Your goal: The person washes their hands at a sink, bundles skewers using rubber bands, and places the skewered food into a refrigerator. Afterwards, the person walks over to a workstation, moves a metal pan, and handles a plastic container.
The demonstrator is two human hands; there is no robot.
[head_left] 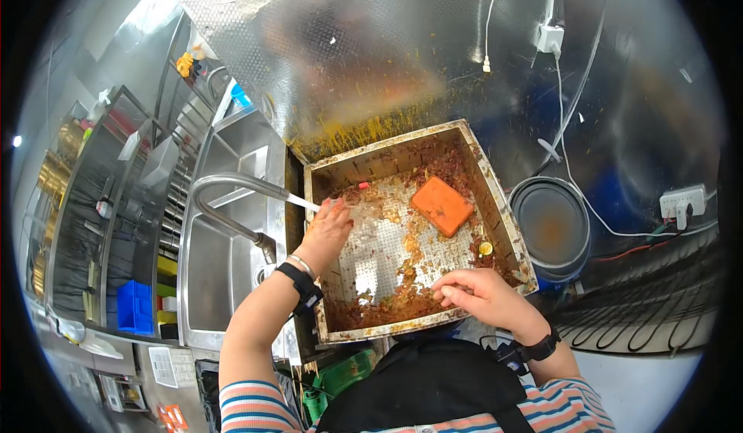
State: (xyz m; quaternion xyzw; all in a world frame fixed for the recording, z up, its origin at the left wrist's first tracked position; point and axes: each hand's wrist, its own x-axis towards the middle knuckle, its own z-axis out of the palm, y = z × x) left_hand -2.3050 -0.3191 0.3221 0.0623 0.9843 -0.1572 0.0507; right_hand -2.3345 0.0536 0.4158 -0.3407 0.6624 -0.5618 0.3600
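A square metal tray [495,193] is taken as the landmark. Over its left edge, the left hand [328,228] is held with fingers spread by the white tip of the steel tap [248,180]; whether the tip is gripped cannot be told. Above the tray's near right corner, the right hand [477,299] is held with fingers curled; whether anything is pinched in that grip is not shown. An orange block [442,206] is left lying inside the tray, right of its centre, touched by neither hand. By the look of it, the work is only partly done: bare metal is exposed mid-tray, while brown residue [371,314] is left along the tray's walls and corners.
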